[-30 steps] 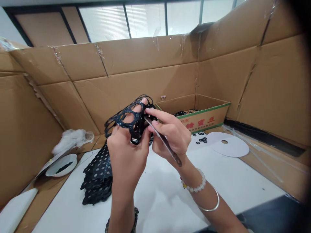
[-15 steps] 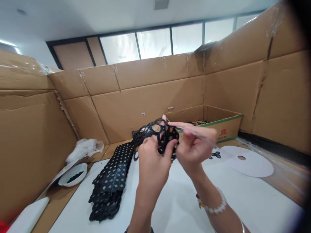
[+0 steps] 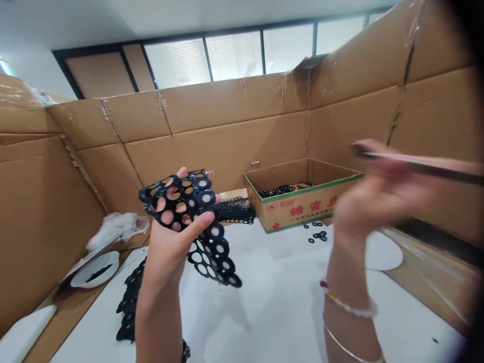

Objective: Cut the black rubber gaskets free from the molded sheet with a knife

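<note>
My left hand [image 3: 164, 244] grips a black perforated sheet [image 3: 219, 245] full of round holes, thumb in front and fingers behind it. Part of the sheet hangs down to the right, over the white tabletop. Raised at the right, my right hand [image 3: 361, 196] is closed round a thin metallic tool [image 3: 434, 167] with a dark end, too blurred to name exactly. It is well apart from the sheet. More black holed sheets [image 3: 130, 305] lie at the left, partly behind my left forearm. Another dark mesh piece [image 3: 236, 210] rests behind the left hand.
A cardboard box [image 3: 287, 214] with black ringed pieces stands at the back. Several small black rings [image 3: 319, 236] lie before it, near a white disc [image 3: 383, 252]. At left are a white bowl [image 3: 115, 262] with dark bits and a plastic bag [image 3: 121, 229]. Cardboard walls surround the table.
My hands have parted: the left moved left with the black sheet, now spread and hanging. My right hand went up and right with the tool. The view shifted slightly.
</note>
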A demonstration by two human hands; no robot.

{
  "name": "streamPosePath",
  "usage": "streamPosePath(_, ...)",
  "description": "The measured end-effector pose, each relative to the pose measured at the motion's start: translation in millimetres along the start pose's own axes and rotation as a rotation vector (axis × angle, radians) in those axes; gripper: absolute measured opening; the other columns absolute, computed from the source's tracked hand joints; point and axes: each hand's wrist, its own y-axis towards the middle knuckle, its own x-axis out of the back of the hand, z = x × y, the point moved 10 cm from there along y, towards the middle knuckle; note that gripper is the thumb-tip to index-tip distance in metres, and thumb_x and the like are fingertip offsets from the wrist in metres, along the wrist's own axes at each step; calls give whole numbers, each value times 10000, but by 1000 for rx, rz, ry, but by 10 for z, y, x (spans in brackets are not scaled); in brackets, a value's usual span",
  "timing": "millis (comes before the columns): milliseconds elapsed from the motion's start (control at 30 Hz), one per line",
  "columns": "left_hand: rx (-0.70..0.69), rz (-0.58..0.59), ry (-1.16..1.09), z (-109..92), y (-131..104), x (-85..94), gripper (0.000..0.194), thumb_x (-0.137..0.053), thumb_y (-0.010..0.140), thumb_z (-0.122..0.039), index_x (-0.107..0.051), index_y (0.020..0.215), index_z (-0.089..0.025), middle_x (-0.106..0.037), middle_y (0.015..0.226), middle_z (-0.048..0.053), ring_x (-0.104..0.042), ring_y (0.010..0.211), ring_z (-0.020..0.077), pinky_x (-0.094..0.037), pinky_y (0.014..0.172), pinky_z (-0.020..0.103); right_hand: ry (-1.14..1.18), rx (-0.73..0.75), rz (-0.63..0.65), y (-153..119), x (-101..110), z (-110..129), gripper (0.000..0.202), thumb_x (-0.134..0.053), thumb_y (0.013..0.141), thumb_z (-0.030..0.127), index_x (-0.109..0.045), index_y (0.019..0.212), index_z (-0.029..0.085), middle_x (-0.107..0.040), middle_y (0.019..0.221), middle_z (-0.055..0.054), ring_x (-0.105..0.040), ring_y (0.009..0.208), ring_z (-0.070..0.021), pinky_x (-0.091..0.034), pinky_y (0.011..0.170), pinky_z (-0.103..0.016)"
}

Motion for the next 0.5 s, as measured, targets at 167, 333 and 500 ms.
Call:
streamPosePath(167, -10, 18, -5, -44, -48, -85, 687, -798, 694, -203, -536, 1324, -279, -757, 924, -11, -732, 840, 171, -566, 802, 242, 23, -158, 223, -49, -656, -173, 131, -602, 794, 317, -581, 759, 193, -635, 877, -95, -620, 845, -253, -493, 841, -494)
streamPosePath(333, 30, -5, 18, -38, -150, -130, 586, -689, 813, -226, -502, 1368, -237, -771, 820, -6, -709, 879, 165, -508, 905, 276, 510, -185, 357, -339, -824, 484, 106, -597, 859, 312, -610, 852, 208, -612, 728, 16, -588, 598, -110, -521, 597, -266)
streamPosePath(500, 75, 10, -120, -42, -220, -139, 660, -671, 828, -216, -416, 1431, -295, -775, 904, -24, -694, 951, 158, -459, 994, 301, 745, 118, 278, -688, -561, 1383, 157, -611, 853, 93, -660, 931, 221, -650, 858, 14, -645, 795, -104, -555, 712, -244)
